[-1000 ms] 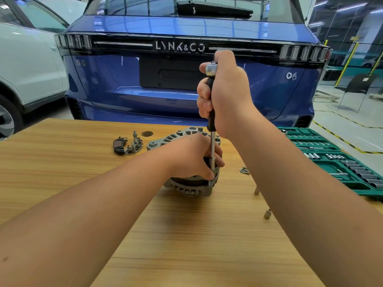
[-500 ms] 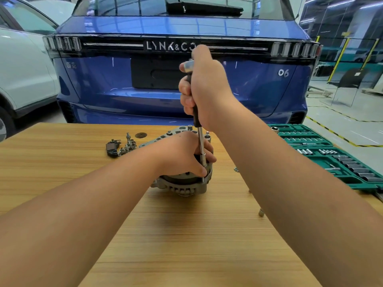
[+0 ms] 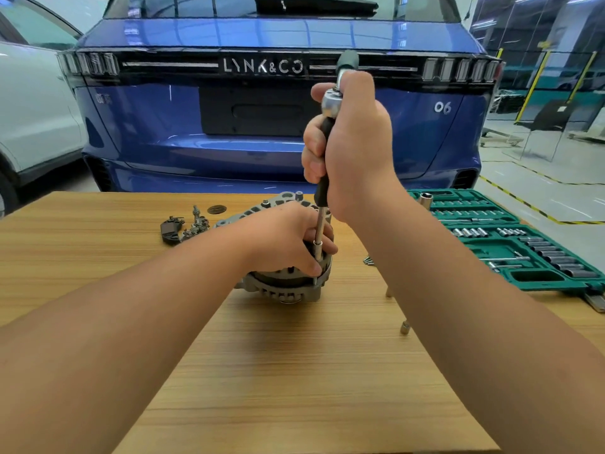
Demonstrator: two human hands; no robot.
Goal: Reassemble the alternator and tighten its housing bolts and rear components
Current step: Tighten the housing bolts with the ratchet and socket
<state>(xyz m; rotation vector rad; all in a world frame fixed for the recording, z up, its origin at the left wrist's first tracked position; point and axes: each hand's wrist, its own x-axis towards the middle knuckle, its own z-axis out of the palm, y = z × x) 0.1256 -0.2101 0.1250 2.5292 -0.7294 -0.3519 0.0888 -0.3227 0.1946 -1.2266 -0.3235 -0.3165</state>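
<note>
The grey alternator (image 3: 288, 288) stands on the wooden table (image 3: 294, 388), a little beyond the middle. My left hand (image 3: 288, 239) grips its top and covers most of it. My right hand (image 3: 352, 149) grips the black handle of a socket driver (image 3: 318, 235), which stands upright with a ratchet head on its top end. The driver's thin steel shaft runs down past my left fingers to the alternator's right rim. The bolt under its tip is hidden. A second grey housing part (image 3: 252, 213) lies just behind my left hand.
A green socket set case (image 3: 510, 244) lies open at the table's right. Loose sockets (image 3: 405, 328) and bolts (image 3: 368, 259) lie right of the alternator. A black part with small metal pieces (image 3: 183, 227) and a dark washer (image 3: 216, 209) lie behind left. A blue car (image 3: 229, 132) stands beyond the table.
The driver stays upright on the alternator's right rim while my right hand has shifted on the handle, and a ratchet head now shows above my fist. My left hand keeps its grip.
</note>
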